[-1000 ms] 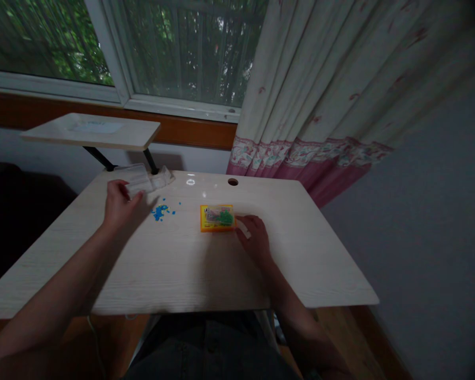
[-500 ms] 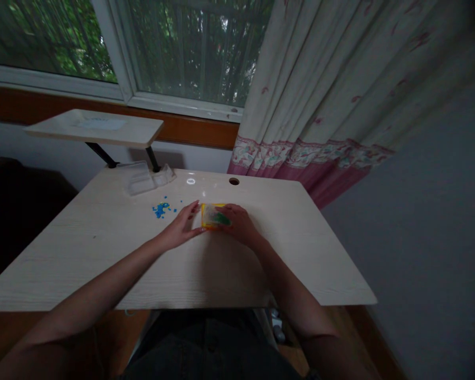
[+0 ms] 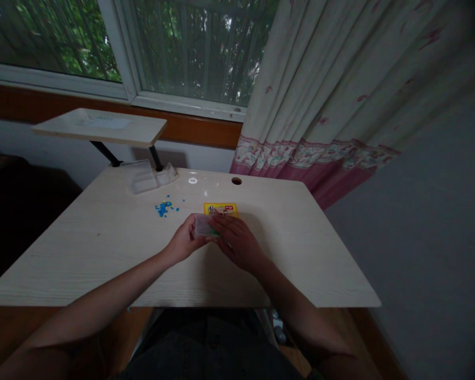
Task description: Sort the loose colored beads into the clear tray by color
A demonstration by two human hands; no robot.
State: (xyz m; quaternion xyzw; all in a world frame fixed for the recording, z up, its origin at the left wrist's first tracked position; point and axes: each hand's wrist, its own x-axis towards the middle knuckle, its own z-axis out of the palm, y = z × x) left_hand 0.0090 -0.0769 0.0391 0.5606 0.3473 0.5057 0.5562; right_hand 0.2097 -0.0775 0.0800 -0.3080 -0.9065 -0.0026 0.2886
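A small clear plastic case [image 3: 202, 225] with green bits inside is held between both hands just above the pale wooden desk [image 3: 103, 253]. My left hand [image 3: 185, 240] grips its left end. My right hand [image 3: 237, 241] covers its right side from above. Just behind the hands a yellow card or tray [image 3: 220, 209] with red print lies flat on the desk. A scatter of small blue beads [image 3: 163, 208] lies to the left of it.
Clear plastic lids or boxes [image 3: 149, 178] rest at the desk's back left, under a raised shelf [image 3: 98, 126] on black legs. A cable hole [image 3: 236, 181] is at the back edge. A window and a curtain [image 3: 340, 95] stand behind; the floor drops off to the right.
My left hand left the clear boxes at the back left and came to the yellow case. Both hands then lifted the clear part off, toward me, leaving the yellow piece on the desk.
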